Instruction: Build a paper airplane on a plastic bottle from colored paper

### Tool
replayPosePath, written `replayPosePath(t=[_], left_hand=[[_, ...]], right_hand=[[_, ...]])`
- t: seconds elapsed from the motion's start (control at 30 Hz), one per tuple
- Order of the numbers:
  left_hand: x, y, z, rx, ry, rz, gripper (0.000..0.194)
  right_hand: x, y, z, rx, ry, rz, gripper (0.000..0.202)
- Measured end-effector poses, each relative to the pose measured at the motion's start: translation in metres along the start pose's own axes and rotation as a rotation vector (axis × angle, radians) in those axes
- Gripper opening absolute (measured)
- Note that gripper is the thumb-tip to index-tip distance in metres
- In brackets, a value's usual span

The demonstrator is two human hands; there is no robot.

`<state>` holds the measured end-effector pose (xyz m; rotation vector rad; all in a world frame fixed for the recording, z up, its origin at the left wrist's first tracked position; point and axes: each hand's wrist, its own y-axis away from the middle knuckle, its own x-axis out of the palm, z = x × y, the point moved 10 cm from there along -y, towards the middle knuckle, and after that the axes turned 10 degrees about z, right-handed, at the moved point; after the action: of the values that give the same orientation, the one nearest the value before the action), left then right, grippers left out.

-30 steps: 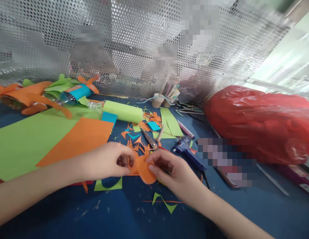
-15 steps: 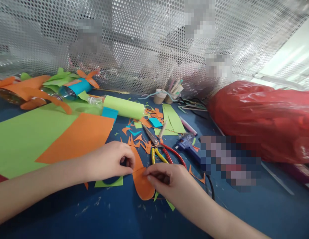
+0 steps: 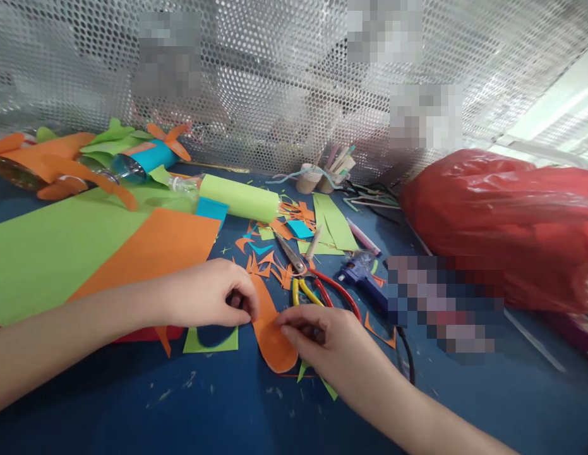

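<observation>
An orange paper cutout (image 3: 273, 344) with a rounded end lies at the front middle of the blue table. My left hand (image 3: 222, 296) is closed, thumb and fingers pinching the cutout's left edge at its narrow middle. From the other side my right hand (image 3: 317, 328) pinches its right edge. Just beyond the right hand lie red-handled scissors (image 3: 296, 260) and yellow-handled pliers (image 3: 306, 292), partly covered by that hand. A green paper scrap (image 3: 230, 340) with a rounded cut-out sits below my left wrist.
A blue glue gun (image 3: 364, 278) with a black cord lies on the right, before a red plastic bag (image 3: 502, 221). Behind are a green-wrapped bottle (image 3: 241, 197), paper scraps (image 3: 265, 262) and cups of sticks (image 3: 309, 179). Orange (image 3: 170, 246) and green sheets (image 3: 52, 246) spread left.
The crease line across the orange cutout's middle no longer shows; the piece looks flatter. Both hands keep nearly the same place on it. The view has shifted slightly.
</observation>
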<state>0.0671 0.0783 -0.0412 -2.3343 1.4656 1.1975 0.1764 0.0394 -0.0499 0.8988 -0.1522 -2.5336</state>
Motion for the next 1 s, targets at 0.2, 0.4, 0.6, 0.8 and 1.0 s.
replayPosePath(t=[0.2, 0.4, 0.6, 0.8, 1.0], left_hand=[[0.002, -0.001, 0.002, -0.003, 0.021, -0.052, 0.007], [0.005, 0.0, -0.007, 0.015, -0.052, -0.085, 0.007], [0.006, 0.0, -0.011, 0.051, -0.057, -0.106, 0.012], [0.009, -0.001, -0.014, 0.094, -0.048, -0.087, 0.012], [0.008, 0.001, -0.018, 0.11, -0.102, -0.065, 0.009]], right_hand=[[0.001, 0.0, 0.002, -0.012, 0.043, 0.003, 0.021], [-0.005, 0.002, 0.011, -0.035, 0.18, 0.059, 0.018], [-0.037, 0.018, 0.019, -0.019, 0.741, -0.131, 0.033], [-0.032, 0.013, 0.015, -0.028, 0.844, -0.096, 0.034], [-0.041, -0.004, 0.016, -0.068, 0.851, -0.195, 0.034]])
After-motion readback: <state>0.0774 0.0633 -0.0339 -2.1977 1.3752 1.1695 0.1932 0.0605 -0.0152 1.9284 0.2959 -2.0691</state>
